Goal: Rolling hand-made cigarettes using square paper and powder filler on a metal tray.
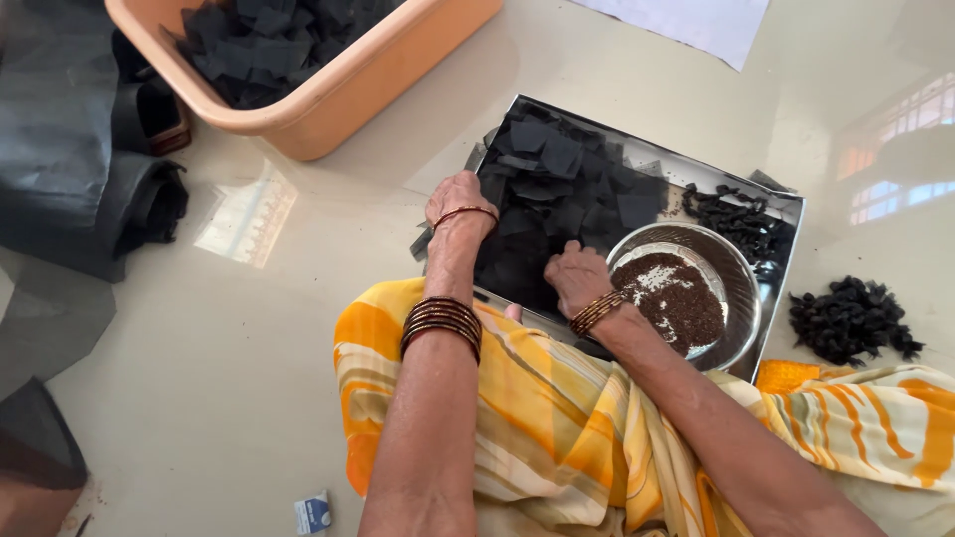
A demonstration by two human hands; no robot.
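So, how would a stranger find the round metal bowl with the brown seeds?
Find the flat steel tray on the pale floor. The shiny round metal bowl sits in its near right corner, beside the right hand. It alone holds brown seeds; everything around is black pieces.

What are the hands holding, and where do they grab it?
Cannot be told. Both the left hand and right hand rest on black squares in the metal tray, fingers hidden.

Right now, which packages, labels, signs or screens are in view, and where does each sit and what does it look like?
Small box: on the floor at the bottom edge, left of the person's left arm; a little carton, white with a blue panel.
White sheet: flat on the floor at the top edge, beyond the steel tray; plain, no print visible.
No signs or screens.
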